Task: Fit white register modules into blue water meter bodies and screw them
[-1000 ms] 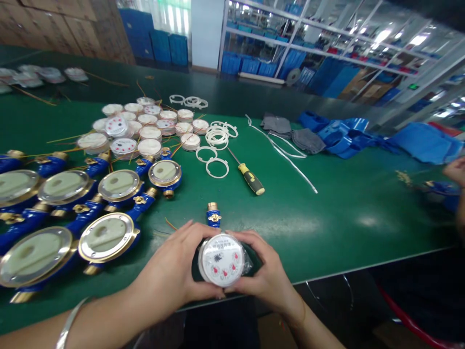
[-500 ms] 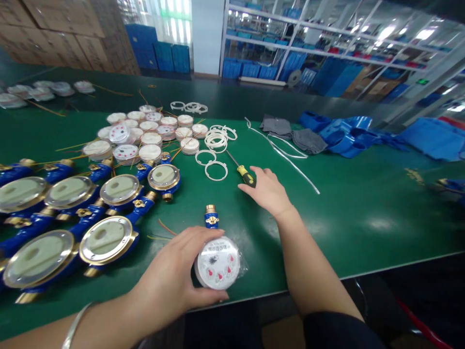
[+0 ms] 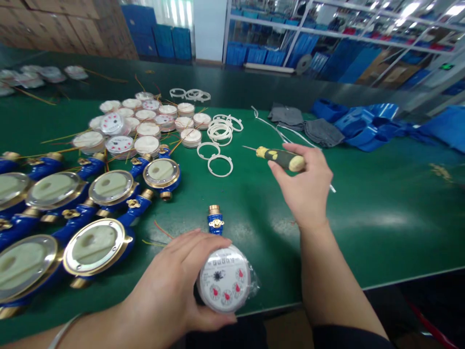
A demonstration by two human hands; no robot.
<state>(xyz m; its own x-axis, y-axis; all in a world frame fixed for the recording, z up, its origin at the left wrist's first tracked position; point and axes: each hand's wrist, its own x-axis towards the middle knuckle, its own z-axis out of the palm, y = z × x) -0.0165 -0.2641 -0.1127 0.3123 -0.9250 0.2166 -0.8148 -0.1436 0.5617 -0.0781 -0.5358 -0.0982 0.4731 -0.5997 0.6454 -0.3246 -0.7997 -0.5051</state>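
Observation:
My left hand [image 3: 178, 276] grips a round water meter register [image 3: 225, 281] by its sides, near the table's front edge. Its white dial has red pointers, and clear plastic film sticks out at the right. Behind it shows the brass-ended neck of a blue meter body [image 3: 215, 224]; the rest is hidden under the register and hand. My right hand [image 3: 305, 186] has its thumb and fingers closed round the yellow and black handle of a screwdriver [image 3: 279, 158]. The screwdriver is lifted above the table, its shaft pointing left.
Several blue meter bodies [image 3: 111, 186] stand at the left. Behind them are grouped registers with thin wires [image 3: 147, 130]. White rings [image 3: 220, 166] lie mid-table. Grey cloths [image 3: 323, 132], white ties [image 3: 290, 130] and blue plastic pieces [image 3: 366, 128] lie at the back right.
My right hand has picked up the screwdriver from the table and moved right with it. My left hand still holds the register at the front, and the view has shifted slightly.

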